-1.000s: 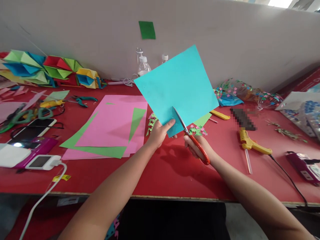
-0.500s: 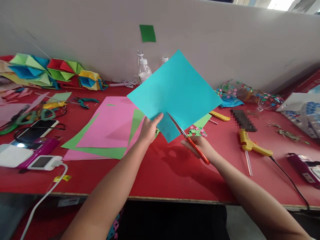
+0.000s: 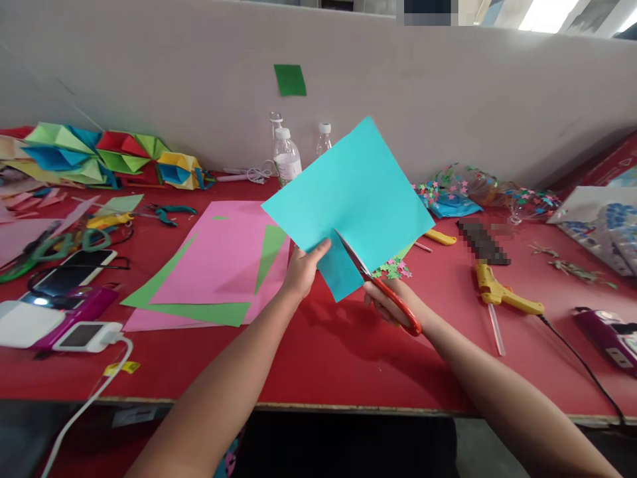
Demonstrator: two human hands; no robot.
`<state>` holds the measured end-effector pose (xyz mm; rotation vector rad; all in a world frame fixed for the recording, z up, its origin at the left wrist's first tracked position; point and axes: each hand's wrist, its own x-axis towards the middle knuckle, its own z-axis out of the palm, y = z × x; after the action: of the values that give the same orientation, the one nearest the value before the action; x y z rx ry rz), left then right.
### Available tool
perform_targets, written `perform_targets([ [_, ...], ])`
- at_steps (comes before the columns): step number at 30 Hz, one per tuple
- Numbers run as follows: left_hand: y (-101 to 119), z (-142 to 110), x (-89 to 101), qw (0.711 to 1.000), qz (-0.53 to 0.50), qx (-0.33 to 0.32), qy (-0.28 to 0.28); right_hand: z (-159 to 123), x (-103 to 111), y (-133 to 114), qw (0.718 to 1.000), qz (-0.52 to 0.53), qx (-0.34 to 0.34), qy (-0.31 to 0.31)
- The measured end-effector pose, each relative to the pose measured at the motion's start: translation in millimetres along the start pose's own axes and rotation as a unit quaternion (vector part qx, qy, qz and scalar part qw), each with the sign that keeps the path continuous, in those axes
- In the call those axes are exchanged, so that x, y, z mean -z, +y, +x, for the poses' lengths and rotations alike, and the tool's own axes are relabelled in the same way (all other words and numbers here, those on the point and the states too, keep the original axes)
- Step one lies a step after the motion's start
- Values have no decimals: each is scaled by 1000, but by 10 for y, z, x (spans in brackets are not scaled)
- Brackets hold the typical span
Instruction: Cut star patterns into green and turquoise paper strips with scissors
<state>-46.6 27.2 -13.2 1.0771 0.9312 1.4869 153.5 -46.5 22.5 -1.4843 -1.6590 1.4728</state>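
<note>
A turquoise sheet of paper is held up above the table, its corners pointing up and to the sides. My left hand grips its lower left edge, thumb on the front and fingers hidden behind. My right hand is closed around the red handles of a pair of scissors. The blades lie against the lower part of the sheet, along a cut that separates a flap hanging at the bottom. Pink paper and green paper lie stacked to the left of my left hand.
Small star cutouts lie behind my right hand. To the right are a yellow glue gun and a yellow cutter. Phones, scissors and a power strip crowd the left. Bottles stand by the wall.
The turquoise sheet has turned and tilted slightly, its top corner shifting right. The whole view has shifted, so most things sit lower. Both hands keep their holds.
</note>
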Motion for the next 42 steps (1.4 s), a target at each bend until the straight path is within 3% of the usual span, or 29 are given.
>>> perform_targets([
  [6,81,-3,-42,998,-52,32,-9,-43,-92,-38,999,18,-31,28],
  [12,130,-23,-45,995,-52,85,-30,-6,-18,28,996,75,15,-42],
  [20,77,-73,-84,994,-46,91,-44,-6,-126,-19,997,22,-34,59],
  [27,68,-139,-125,988,-24,122,-91,-21,-56,-71,999,13,-3,43],
  [33,85,-216,-201,987,-58,124,-78,-30,-82,-89,995,-10,-18,100],
  [39,75,-274,-235,978,-45,152,-138,-31,-23,-141,997,-9,23,79],
  [42,95,-279,-275,976,-52,161,-139,-28,8,-174,995,-4,8,96],
])
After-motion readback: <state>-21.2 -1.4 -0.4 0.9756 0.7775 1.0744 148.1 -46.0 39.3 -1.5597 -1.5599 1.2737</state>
